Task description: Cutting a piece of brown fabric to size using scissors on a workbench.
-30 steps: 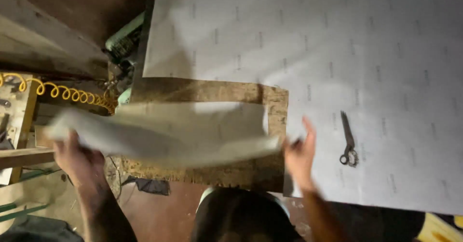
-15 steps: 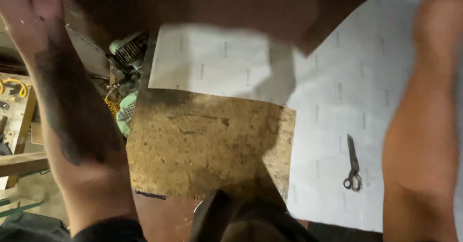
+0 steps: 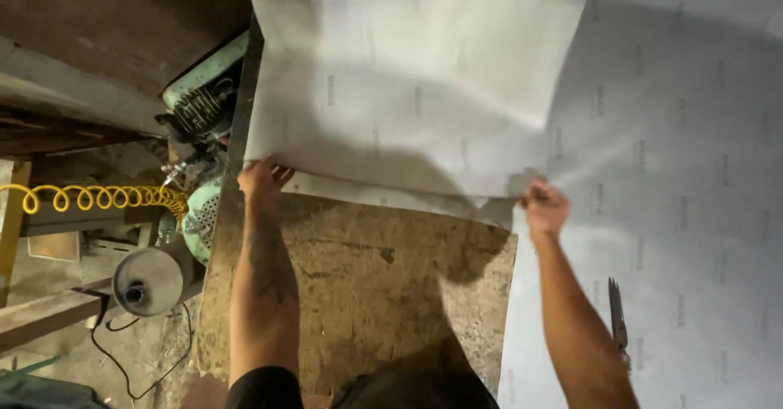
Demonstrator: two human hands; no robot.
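We are looking down past a dark-clothed body at the frame bottom, both our arms reaching forward. The brown chipboard surface (image 3: pixel 367 295) is lying bare right ahead of us. Our left hand (image 3: pixel 263 179) is sitting at the near left corner of the cut white sheet (image 3: pixel 408 83), fingers curled onto its edge, grip closed on that corner. Our right hand (image 3: pixel 545 207) is pinching the near right corner of the same sheet, fingers together on the paper. The cut sheet is hanging slightly lifted between both hands, rippling and casting a shadow, its far part overlapping the larger white sheet (image 3: pixel 693 132) that is covering the right side. Dark scissors (image 3: pixel 617 315) are lying on that larger sheet, just beside our right forearm, not touching it. Left of the surface, lower down, a round grey canister (image 3: pixel 148 278) is sitting with a black cable, a yellow coiled hose (image 3: pixel 98 198) is stretching toward a green machine (image 3: pixel 204 107). Farther left, wooden planks (image 3: pixel 73 83) are running across.
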